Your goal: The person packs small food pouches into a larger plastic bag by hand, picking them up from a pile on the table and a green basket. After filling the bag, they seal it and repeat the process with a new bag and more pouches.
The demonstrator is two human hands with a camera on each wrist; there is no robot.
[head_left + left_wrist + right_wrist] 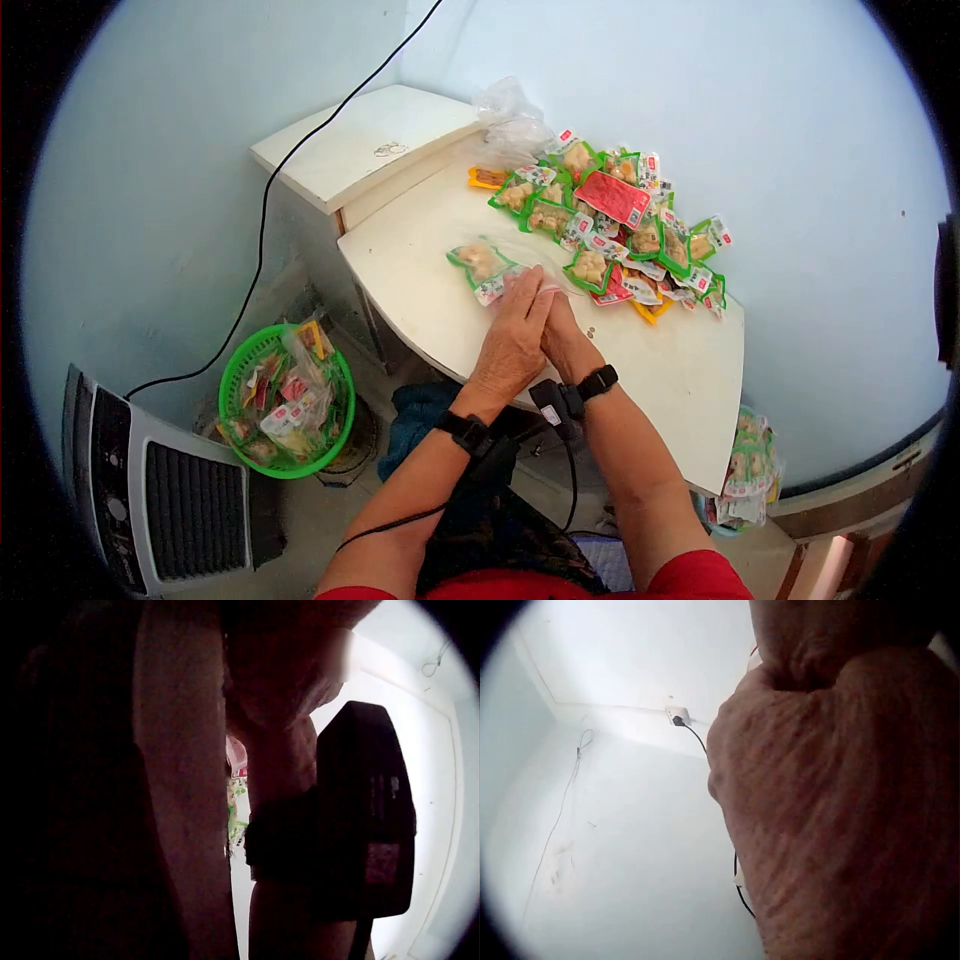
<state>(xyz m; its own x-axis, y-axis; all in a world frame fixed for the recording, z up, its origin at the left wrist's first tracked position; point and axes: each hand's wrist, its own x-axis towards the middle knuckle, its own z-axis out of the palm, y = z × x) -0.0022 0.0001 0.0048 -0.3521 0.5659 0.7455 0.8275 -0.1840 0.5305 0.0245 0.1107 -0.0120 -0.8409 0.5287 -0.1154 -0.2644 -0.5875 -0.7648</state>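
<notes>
A clear plastic bag [546, 254] lies on the white table, with a green-edged snack packet [482, 262] of pale pieces at its left part. Both of my hands meet at the near edge of this bag, by a thin reddish line. The left hand [508, 345] lies with fingers stretched forward, pressing on the bag's edge. Close against it, the right hand [568, 342] is partly covered by the left, and its fingers are hidden. In the left wrist view the right forearm's black wrist device [367, 817] blocks much; the right wrist view is filled by the back of a hand [817, 795].
A heap of snack packets [645, 245] spreads over the table's back right, beside a crumpled clear bag [512, 120]. A green basket [228, 385] of bagged packets stands at the floor's left, near a grey-black appliance [190, 500]. A black cable [262, 230] hangs across the left.
</notes>
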